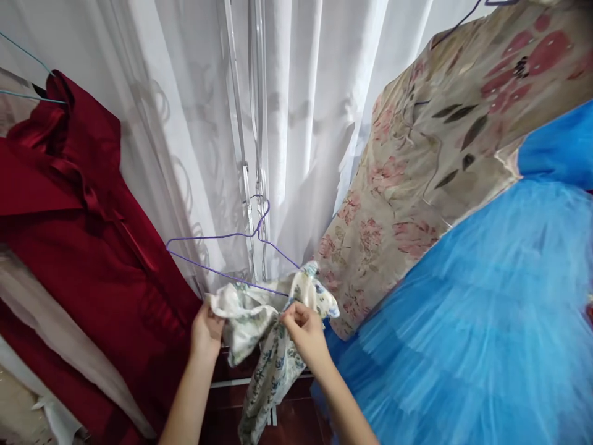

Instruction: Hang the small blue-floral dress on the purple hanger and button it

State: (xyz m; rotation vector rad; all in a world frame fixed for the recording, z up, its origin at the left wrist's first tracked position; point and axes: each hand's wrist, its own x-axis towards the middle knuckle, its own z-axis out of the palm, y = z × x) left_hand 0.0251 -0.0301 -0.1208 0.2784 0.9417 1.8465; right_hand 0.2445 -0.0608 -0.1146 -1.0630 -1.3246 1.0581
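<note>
A purple wire hanger (214, 237) hangs in the middle by its hook. On its right arm sits one shoulder of a pale floral garment (273, 364), while the hanger's left end is bare. My left hand (207, 327) is closed on the garment's left edge, below the bare end. Near the neckline, my right hand (303, 327) pinches the cloth between thumb and fingers. The lower part of the garment dangles between my forearms.
A dark red dress (92, 259) hangs at the left on a teal hanger. To the right hang a beige floral dress (393, 179) and a blue tiered tulle dress (467, 296). Metal poles (258, 123) stand before a white curtain (185, 93). The floor is dark red.
</note>
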